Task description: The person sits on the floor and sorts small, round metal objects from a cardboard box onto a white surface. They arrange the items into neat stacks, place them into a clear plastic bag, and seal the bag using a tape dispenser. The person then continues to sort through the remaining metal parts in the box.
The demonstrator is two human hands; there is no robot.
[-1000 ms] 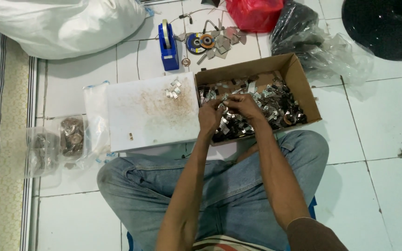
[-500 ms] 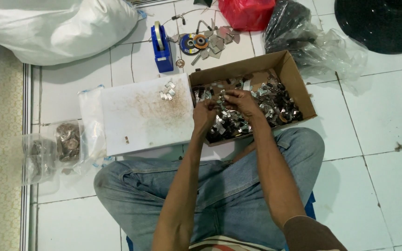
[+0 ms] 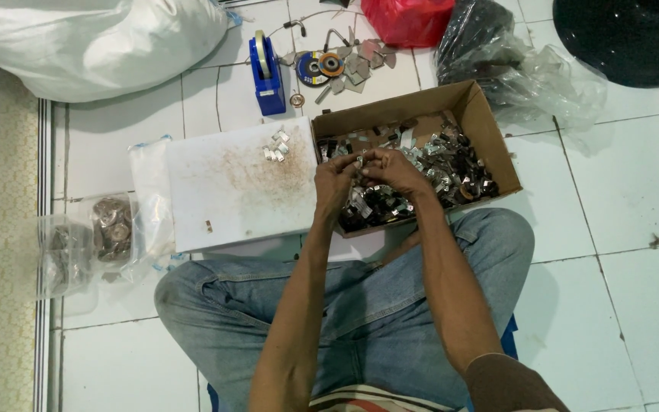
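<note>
I sit cross-legged on a tiled floor. My left hand [image 3: 335, 181] and my right hand [image 3: 394, 169] meet over a cardboard box [image 3: 490, 130] full of small shiny metal pieces [image 3: 451, 164]. Both hands pinch the same small metal piece [image 3: 360, 160] between their fingertips, just above the box's left part. To the left of the box lies a white board [image 3: 223, 198] with brown dust on it. A small pile of metal pieces [image 3: 276, 145] rests at its upper right corner.
A blue tape dispenser [image 3: 266, 69], round discs [image 3: 320, 67] and loose metal scraps lie beyond the box. A white sack [image 3: 93, 42], a red bag [image 3: 409, 19], clear and black plastic bags [image 3: 520, 65] and a bagged roll [image 3: 112, 229] ring the spot. A patterned mat [image 3: 1, 252] runs along the left.
My hands stay together over the box, fingers shifting slightly on the small piece. The view has drifted a little; nothing else moved.
</note>
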